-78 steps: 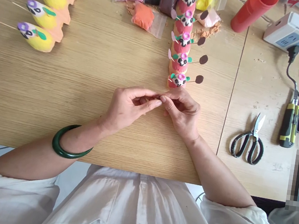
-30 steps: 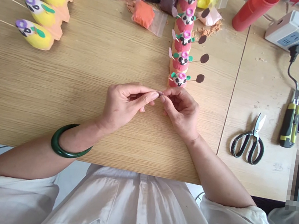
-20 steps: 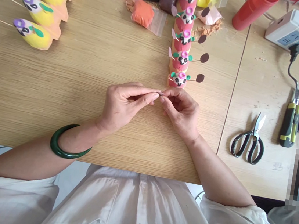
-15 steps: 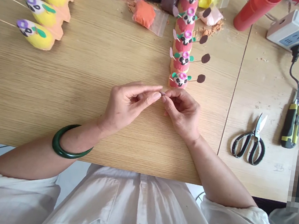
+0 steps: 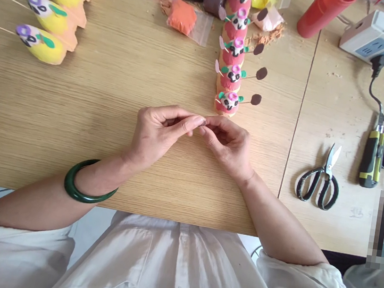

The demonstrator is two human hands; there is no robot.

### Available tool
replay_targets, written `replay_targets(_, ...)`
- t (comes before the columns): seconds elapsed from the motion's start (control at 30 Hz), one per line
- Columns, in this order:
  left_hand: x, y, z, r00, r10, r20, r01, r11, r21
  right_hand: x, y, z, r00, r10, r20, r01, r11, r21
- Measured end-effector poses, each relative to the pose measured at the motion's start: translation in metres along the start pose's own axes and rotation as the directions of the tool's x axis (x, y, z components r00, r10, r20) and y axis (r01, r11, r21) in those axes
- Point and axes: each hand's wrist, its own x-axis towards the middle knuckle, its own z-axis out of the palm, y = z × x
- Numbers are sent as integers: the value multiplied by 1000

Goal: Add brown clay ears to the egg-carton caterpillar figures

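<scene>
I see the left hand (image 5: 160,132) and right hand (image 5: 232,147) pinching a dark scrap (image 5: 203,123) — red figures (image 5: 233,59) line up just beyond, scissors (image 5: 328,169) nearer the front edge of the bench (image 5: 177,199).

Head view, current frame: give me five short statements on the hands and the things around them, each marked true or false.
1. The left hand and right hand meet at a small dark piece. True.
2. The green bangle is on the right arm. False: the green bangle is on the left arm.
3. The orange bag lies left of the red figures. True.
4. The black plug is out of the socket box. False: the black plug is in the socket box.
</scene>
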Motion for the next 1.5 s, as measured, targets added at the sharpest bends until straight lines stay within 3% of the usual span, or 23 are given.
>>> replay_targets(0.37,1,-1,0,993,-110,44,114,988,-102,3,-5,0,998,21,-62,-22,1000,-8)
replay_targets(0.6,0,4,-1,1000,4,-18,-3,997,81,1,-4,0,999,21,-24,-21,1000,-18)
replay_targets(0.73,0,6,-1,999,45,-11,-44,994,100,1,-8,2,998,17,-54,-15,1000,25)
replay_targets(1.07,1,2,1,995,-85,52,87,996,-37,3,-4,0,994,14,-112,-13,1000,9)
replay_targets(1.3,3,4,0,999,-41,-4,42,998,48,2,-7,1,998,18,-63,-19,1000,0)
replay_targets(1.5,4,6,-1,997,-48,54,45,997,61,2,-6,2,993,41,-113,-40,999,10)
